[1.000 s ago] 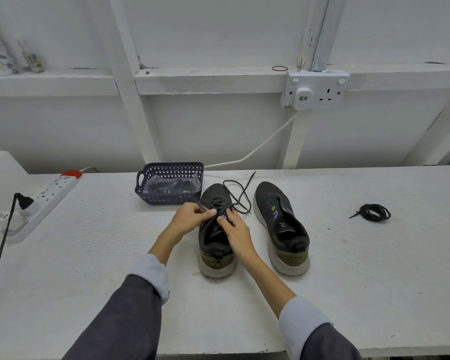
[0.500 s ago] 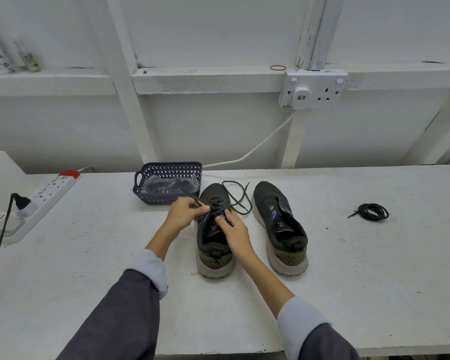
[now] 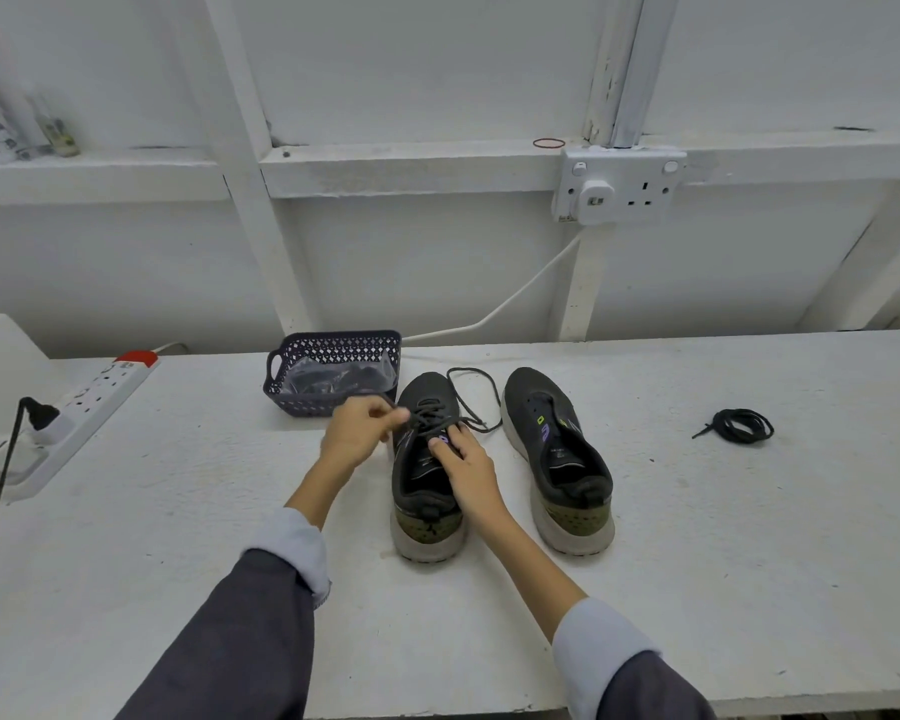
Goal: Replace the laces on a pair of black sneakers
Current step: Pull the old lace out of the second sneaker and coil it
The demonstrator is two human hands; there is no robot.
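Two black sneakers stand side by side on the white table, toes pointing away from me. The left sneaker [image 3: 427, 402] carries a black lace [image 3: 476, 402] through its lower eyelets, with a loose end looping toward the right sneaker [image 3: 557, 439], which has no lace. My left hand [image 3: 357, 431] pinches the lace at the shoe's left side. My right hand [image 3: 466, 467] rests on the tongue, fingertips pressing at the eyelets. A coiled black lace [image 3: 744, 424] lies apart at the right.
A dark plastic basket [image 3: 333, 350] holding clear bags sits just behind the left sneaker. A white power strip [image 3: 89, 402] with a black plug and cable lies at the far left. A wall socket [image 3: 622, 187] hangs above the table.
My left hand has drawn the lace end out toward the left and slightly away. The loose loop beside the shoe has shifted. My right hand stays on the tongue.
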